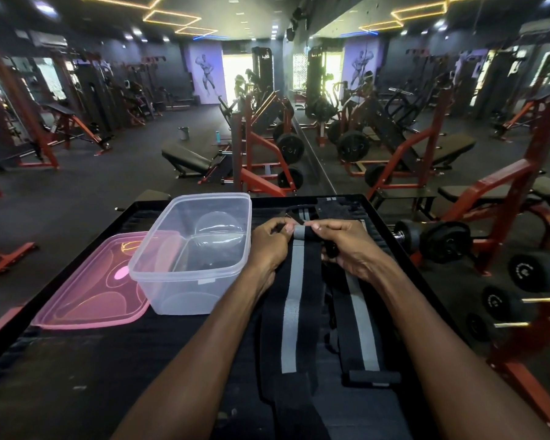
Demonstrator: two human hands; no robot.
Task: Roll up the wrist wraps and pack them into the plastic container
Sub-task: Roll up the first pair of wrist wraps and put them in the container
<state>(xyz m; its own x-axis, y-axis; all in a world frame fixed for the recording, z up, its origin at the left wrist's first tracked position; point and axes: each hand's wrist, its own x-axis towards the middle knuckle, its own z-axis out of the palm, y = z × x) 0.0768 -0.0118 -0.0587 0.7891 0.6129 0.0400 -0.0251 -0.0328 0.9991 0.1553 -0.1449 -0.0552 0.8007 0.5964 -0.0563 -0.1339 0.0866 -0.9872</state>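
Observation:
A black wrist wrap with a grey stripe [294, 300] lies lengthwise on the black table [77, 369]. Its far end is turned over into a small roll, and my left hand [269, 246] and my right hand [346, 246] both pinch that roll. A second striped wrap [361, 331] lies flat just to the right, partly under my right forearm. More black wrap material [334, 208] sits beyond my hands. The clear plastic container [172, 281] stands to the left of my left hand, with nothing visible inside it.
A pink lid [86, 296] lies flat left of the container. Dumbbells [432, 239] rest on a rack past the table's right edge. Benches, red machine frames and a mirror wall fill the gym floor beyond the table's far edge.

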